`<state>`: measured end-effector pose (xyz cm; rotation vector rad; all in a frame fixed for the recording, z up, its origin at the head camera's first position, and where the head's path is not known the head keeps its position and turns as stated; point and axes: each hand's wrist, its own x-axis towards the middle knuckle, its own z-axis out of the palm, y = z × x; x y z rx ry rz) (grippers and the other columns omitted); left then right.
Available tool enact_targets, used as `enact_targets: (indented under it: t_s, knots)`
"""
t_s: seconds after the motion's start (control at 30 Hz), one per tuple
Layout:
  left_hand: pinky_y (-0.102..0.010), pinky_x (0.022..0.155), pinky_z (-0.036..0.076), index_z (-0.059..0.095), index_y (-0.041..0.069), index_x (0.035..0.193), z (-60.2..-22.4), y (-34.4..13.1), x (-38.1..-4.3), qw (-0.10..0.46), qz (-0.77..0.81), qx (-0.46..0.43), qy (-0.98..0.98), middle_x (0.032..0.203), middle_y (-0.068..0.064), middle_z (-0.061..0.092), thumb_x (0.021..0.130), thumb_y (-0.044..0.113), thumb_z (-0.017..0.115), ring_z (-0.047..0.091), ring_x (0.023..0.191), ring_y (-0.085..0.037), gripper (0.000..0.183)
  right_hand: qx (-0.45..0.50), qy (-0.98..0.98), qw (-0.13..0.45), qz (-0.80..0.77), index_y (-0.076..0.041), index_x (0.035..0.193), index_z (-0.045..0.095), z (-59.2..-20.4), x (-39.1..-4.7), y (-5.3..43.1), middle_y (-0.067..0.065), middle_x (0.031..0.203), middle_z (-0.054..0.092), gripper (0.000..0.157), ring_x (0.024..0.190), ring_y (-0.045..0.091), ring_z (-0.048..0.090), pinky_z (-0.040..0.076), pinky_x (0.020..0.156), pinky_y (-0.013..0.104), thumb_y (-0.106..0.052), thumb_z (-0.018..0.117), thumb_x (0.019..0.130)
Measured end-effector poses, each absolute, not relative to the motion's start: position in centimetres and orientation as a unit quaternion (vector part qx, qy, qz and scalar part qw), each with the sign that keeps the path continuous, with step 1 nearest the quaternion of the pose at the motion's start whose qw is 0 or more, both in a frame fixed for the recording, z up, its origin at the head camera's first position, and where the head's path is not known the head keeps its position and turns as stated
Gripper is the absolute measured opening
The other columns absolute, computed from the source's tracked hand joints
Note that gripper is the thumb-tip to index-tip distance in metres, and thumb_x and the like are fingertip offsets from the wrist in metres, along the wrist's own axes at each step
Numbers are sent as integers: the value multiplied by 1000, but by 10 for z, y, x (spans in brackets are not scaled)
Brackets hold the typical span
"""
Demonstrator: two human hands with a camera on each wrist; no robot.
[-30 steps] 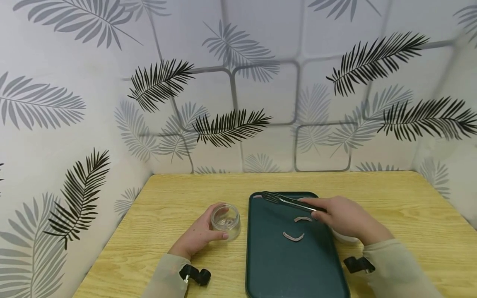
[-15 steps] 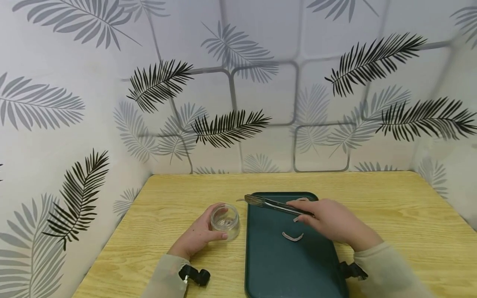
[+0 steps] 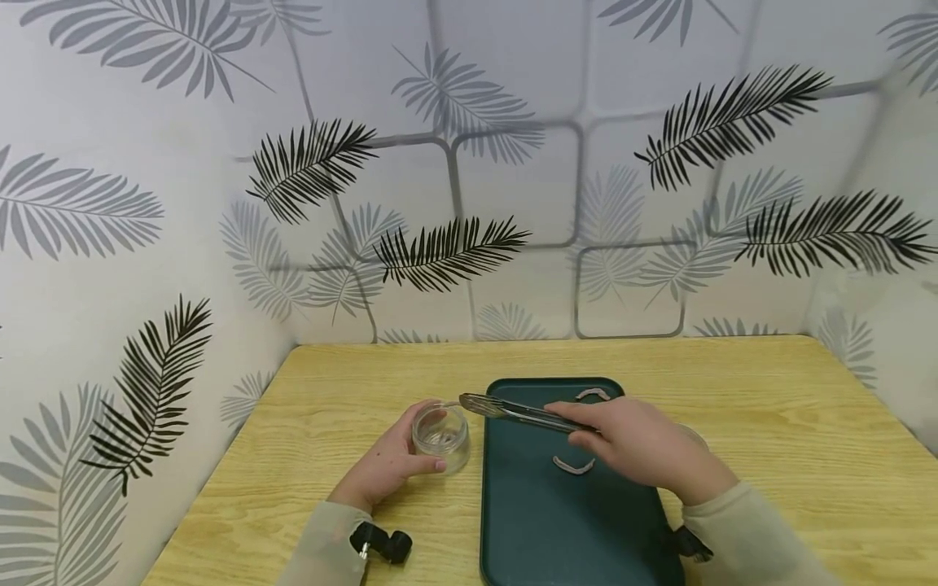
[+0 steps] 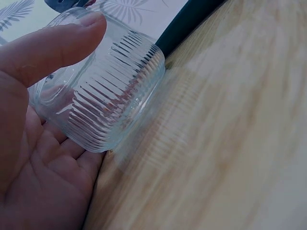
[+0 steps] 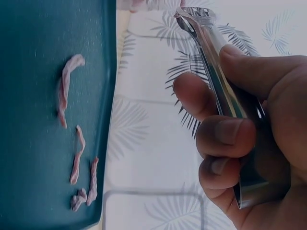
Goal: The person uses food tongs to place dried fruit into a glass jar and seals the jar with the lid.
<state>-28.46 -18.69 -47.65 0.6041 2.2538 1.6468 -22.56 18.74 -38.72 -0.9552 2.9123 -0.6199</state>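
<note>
In the head view my left hand point(image 3: 392, 457) grips a clear glass jar point(image 3: 453, 457) that stands on the table left of the tray. Ribbed sides of the jar point(image 4: 112, 91) show in the left wrist view, the thumb lying across it. My right hand point(image 3: 648, 448) holds metal tongs point(image 3: 523, 412), which point left over the dark green tray point(image 3: 542, 521). At their tips a thin pale strip point(image 3: 449, 404), perhaps meat, reaches over the jar's rim. Several pinkish strips lie on the tray, among them a curved strip point(image 3: 574, 466) and a far strip point(image 3: 592, 395).
The wooden table point(image 3: 352, 391) meets a leaf-patterned wall point(image 3: 528, 187) at its back edge. Behind my right hand a pale rounded rim point(image 3: 694, 435) peeks out, mostly hidden. Black wrist mounts point(image 3: 383, 543) sit on both sleeves.
My right hand has carried the tongs and the strip leftward and nearer, from the tray's far left corner to the jar's rim. The left hand and jar have stayed put.
</note>
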Motion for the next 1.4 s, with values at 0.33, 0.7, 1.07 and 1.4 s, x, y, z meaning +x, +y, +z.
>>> enact_targets:
  t_s: [0.33,0.7,1.07,1.4]
  knots:
    - [-46,110,33,34,22,155,-477,-189,-286,137,568,203,786,155,-6,42,85,16,84,45,136,-27,86,-329,924,-25,-191,-34,149,52,-388,-226,171,-19,61,44,50,46,2,34,36,52,26,-33,63,100]
    - [-43,106,38,33,21,156,-479,-191,-288,135,578,203,779,156,-8,41,85,14,83,46,136,-28,88,-336,922,-28,-192,-33,149,52,-386,-227,164,-21,60,46,48,45,1,35,33,49,25,-43,57,102]
    - [-42,108,36,33,20,156,-473,-191,-290,127,574,216,779,157,-7,40,86,16,83,43,139,-28,86,-328,924,-16,-194,-31,150,51,-379,-230,166,-20,67,51,50,48,2,39,37,51,26,-38,61,101]
    - [-32,103,39,34,18,155,-480,-191,-290,145,576,225,772,156,-10,41,86,11,81,47,135,-29,84,-297,930,19,-216,-27,152,49,-388,-227,177,-18,89,65,55,59,0,50,42,56,29,-36,64,100]
